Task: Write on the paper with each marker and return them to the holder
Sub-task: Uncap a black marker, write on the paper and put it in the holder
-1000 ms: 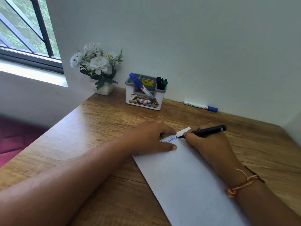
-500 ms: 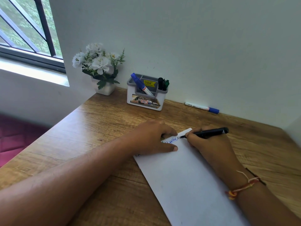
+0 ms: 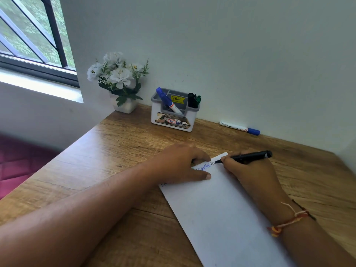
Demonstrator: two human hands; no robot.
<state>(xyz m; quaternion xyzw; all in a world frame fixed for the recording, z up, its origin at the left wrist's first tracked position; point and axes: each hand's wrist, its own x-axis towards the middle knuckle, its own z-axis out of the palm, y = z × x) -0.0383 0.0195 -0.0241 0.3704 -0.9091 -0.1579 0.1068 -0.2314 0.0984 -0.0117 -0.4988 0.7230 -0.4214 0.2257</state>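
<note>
On the left, by the wall, stands a small white pot of white flowers [image 3: 119,81]. Next to it is the white and grey plastic holder [image 3: 174,120], on the brown wooden tabletop [image 3: 115,151]. A blue-capped white marker [image 3: 167,101] leans in the holder's left part. A dark marker [image 3: 190,99] and a green marker [image 3: 198,101] stand in its right part.

Closer to me, the left hand [image 3: 181,164] lies on the top end of the long white paper sheet [image 3: 221,209]. It presses the sheet down, with the thumb stretched out flat. Some blue words and a few black marks show just past that thumb.

The right hand [image 3: 248,170] has its fingers wrapped tight round a thin black marker pen [image 3: 248,157]. The pen's tip touches the paper near the far corner.

Further right, by the wall, a white marker with a blue end [image 3: 238,128] lies alone on the tabletop, well apart from the holder.

I think the person is in the middle of writing with the black pen. The next move, I think, is to lift it off the paper and drop it into the holder. The marker by the wall needs to go back too.
</note>
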